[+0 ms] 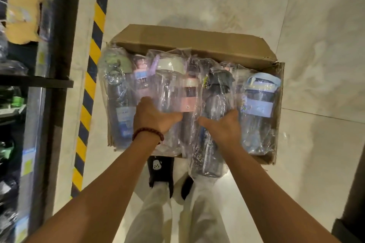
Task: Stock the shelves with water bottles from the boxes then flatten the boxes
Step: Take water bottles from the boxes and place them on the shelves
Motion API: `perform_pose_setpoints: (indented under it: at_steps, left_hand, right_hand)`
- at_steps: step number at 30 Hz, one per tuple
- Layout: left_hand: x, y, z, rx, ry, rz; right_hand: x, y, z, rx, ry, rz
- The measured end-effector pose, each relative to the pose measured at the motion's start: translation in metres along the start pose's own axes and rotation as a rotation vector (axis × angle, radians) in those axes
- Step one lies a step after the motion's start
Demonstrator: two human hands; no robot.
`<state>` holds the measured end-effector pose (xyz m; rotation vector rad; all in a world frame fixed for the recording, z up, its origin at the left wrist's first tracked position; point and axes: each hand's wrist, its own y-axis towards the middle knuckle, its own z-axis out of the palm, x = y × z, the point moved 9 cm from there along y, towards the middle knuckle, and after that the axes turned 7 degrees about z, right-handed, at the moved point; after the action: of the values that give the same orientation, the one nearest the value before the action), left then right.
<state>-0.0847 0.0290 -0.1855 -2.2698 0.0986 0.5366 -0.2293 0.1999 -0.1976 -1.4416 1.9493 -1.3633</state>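
An open cardboard box (197, 45) sits on the floor, packed with several water bottles in clear plastic bags. My left hand (152, 118) wraps around the lower part of a clear bottle with a white lid (167, 77), thumb across its front. My right hand (225, 128) grips a dark bottle with a grey lid (215, 92), whose base sticks out over the box's near edge. Between them lies a pink-banded bottle (189, 89). At the right end is a blue-lidded bottle (260, 92), and a green-lidded one (116, 69) lies at the left.
Dark shelving (35, 83) with bagged goods runs along the left, blurred. A yellow and black hazard stripe (92, 61) marks the floor beside it. My feet in dark slippers (161, 171) stand just before the box. Pale tiled floor (306, 25) spreads behind and to the right.
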Motion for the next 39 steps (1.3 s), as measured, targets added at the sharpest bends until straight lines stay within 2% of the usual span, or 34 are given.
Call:
perform_pose_setpoints:
  at_steps: [7, 13, 15, 25, 29, 33, 39]
  left_hand:
    - [-0.038, -0.073, -0.047, 0.059, -0.158, 0.093]
    - [-0.084, -0.151, -0.145, 0.030, -0.495, 0.126]
    - [-0.103, -0.176, -0.179, 0.033, -0.574, 0.191]
    - [-0.184, -0.348, -0.347, -0.065, -0.672, 0.493]
    - [-0.197, -0.399, -0.390, -0.139, -0.739, 0.583]
    - [-0.198, -0.445, -0.419, -0.300, -0.814, 0.623]
    - [-0.169, -0.490, -0.414, -0.510, -0.914, 0.591]
  right_hand:
    - [0.007, -0.097, -0.054, -0.019, 0.093, -0.114]
    - [0.047, -0.205, -0.127, -0.087, 0.135, -0.239]
    - [0.065, -0.241, -0.151, -0.108, 0.158, -0.292]
    - [0.140, -0.450, -0.259, -0.147, 0.346, -0.619]
    - [0.162, -0.499, -0.283, -0.111, 0.405, -0.741]
    - [0.177, -0.530, -0.292, -0.031, 0.423, -0.834]
    - [0.178, -0.544, -0.299, 0.096, 0.368, -0.898]
